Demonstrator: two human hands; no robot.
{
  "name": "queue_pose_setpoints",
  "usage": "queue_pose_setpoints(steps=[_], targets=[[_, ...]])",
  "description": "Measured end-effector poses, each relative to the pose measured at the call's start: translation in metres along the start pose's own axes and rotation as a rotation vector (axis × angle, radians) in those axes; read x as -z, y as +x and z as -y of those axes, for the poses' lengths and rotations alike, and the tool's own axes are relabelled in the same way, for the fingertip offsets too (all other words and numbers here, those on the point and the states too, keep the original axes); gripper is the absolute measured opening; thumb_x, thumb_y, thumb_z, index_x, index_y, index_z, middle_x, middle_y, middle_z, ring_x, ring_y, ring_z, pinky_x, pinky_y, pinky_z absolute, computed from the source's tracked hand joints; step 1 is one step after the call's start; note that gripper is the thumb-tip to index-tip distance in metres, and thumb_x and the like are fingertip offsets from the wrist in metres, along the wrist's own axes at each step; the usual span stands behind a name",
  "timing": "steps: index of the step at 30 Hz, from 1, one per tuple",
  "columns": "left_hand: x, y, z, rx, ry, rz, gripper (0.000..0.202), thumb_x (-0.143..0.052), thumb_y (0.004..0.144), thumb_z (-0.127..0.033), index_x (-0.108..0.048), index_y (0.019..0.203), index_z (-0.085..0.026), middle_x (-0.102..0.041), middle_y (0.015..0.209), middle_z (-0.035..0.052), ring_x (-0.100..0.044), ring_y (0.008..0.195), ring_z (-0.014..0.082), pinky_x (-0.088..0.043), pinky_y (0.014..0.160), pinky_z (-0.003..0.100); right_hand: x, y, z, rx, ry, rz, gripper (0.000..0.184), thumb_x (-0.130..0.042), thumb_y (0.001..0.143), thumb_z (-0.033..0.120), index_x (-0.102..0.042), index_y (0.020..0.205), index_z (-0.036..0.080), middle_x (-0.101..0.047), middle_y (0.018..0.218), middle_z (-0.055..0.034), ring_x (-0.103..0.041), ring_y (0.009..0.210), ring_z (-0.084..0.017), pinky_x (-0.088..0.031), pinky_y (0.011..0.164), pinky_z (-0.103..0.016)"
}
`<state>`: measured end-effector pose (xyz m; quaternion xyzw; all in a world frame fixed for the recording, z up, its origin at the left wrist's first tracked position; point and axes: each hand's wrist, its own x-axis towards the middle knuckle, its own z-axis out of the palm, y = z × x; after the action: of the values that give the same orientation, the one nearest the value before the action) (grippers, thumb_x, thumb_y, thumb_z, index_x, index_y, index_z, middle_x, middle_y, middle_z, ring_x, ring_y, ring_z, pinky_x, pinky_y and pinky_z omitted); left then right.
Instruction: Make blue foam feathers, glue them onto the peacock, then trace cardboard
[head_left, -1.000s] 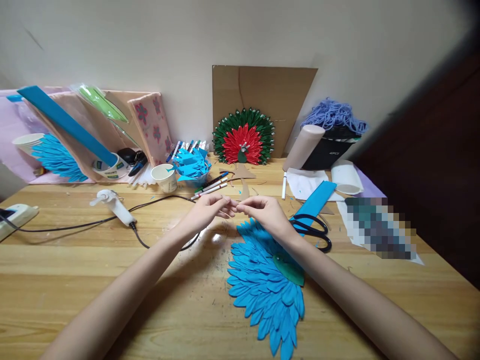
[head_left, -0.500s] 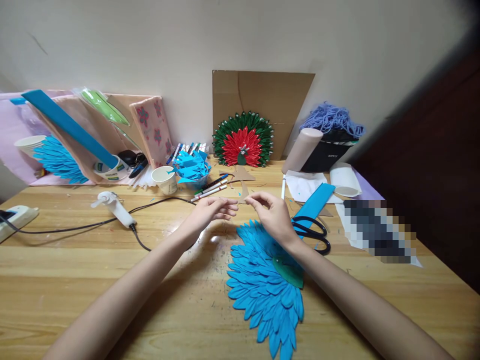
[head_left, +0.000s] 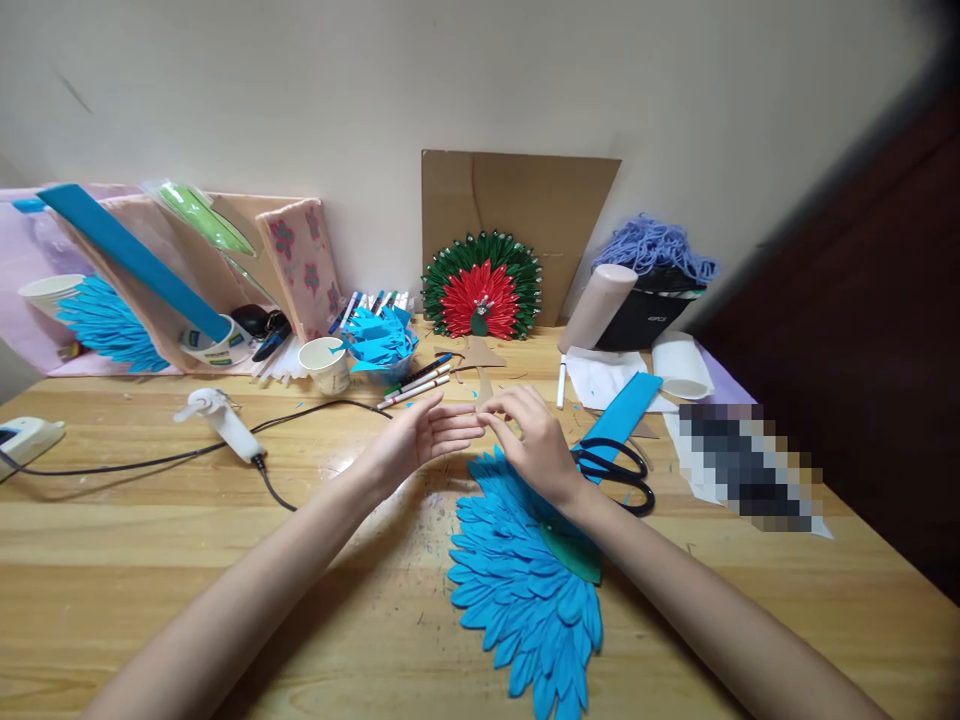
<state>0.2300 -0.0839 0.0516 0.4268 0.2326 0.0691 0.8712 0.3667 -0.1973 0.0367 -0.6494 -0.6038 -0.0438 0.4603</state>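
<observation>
My left hand [head_left: 431,440] is held up over the table with its palm turned up and fingers stretched out. Thumb and forefinger pinched, my right hand [head_left: 534,440] meets the left fingertips; anything between them is too small to make out. Below and partly behind the right hand lies a fan of layered blue petals [head_left: 517,590] with a green half-round piece [head_left: 566,552] at its base. Black-handled scissors [head_left: 626,465] rest beside the right wrist, across a blue strip [head_left: 628,405].
A glue gun [head_left: 229,425] with a black cord lies at left. Behind it stand a paper cup [head_left: 322,362] and a bowl of blue scraps [head_left: 382,345]. A red and green petal fan [head_left: 480,285] leans on cardboard [head_left: 525,190]. Paper sheets [head_left: 607,375] lie at right.
The two hands have come together, so the right fingertips now touch the left fingers. The left palm has turned further upward, and the view has shifted slightly.
</observation>
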Motion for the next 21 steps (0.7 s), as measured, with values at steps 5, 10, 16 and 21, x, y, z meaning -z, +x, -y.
queue_pose_setpoints(steps=[5, 10, 16, 21], targets=[[-0.005, -0.005, -0.003, 0.008, -0.002, 0.033, 0.046, -0.031, 0.092, -0.037, -0.06, 0.109, -0.006, -0.064, 0.111, 0.0171, -0.062, 0.099, 0.0196, -0.043, 0.093, 0.029, 0.003, 0.002, -0.002, -0.076, 0.146, -0.094, 0.007, -0.06, 0.081, 0.02, -0.067, 0.078, 0.02, -0.061, 0.074, -0.0035, -0.055, 0.071, -0.017, -0.045, 0.065, -0.03], [-0.009, -0.007, -0.003, 0.027, 0.018, 0.054, 0.051, -0.032, 0.089, -0.044, -0.061, 0.108, -0.006, -0.062, 0.115, 0.0177, -0.059, 0.107, 0.0212, -0.042, 0.095, 0.029, 0.006, 0.003, -0.001, -0.073, 0.118, -0.032, 0.009, -0.059, 0.082, 0.023, -0.066, 0.077, 0.022, -0.062, 0.075, -0.0046, -0.056, 0.078, -0.019, -0.045, 0.072, -0.033], [-0.006, -0.003, -0.003, -0.039, -0.011, -0.017, 0.046, -0.035, 0.088, -0.041, -0.059, 0.109, -0.009, -0.058, 0.122, 0.0164, -0.055, 0.112, 0.0216, -0.039, 0.101, 0.031, 0.013, 0.013, -0.013, -0.267, 0.219, -0.16, 0.017, -0.052, 0.085, 0.033, -0.057, 0.077, 0.019, -0.057, 0.074, -0.0026, -0.054, 0.071, -0.016, -0.044, 0.066, -0.028], [0.008, 0.008, 0.003, -0.127, 0.096, -0.273, 0.032, -0.042, 0.084, -0.033, -0.062, 0.096, -0.012, -0.061, 0.117, 0.0159, -0.058, 0.107, 0.0223, -0.044, 0.095, 0.034, 0.023, 0.024, -0.04, -0.499, 0.557, -0.169, 0.024, -0.059, 0.077, 0.041, -0.057, 0.075, 0.018, -0.06, 0.069, -0.0007, -0.054, 0.063, -0.012, -0.046, 0.062, -0.025]])
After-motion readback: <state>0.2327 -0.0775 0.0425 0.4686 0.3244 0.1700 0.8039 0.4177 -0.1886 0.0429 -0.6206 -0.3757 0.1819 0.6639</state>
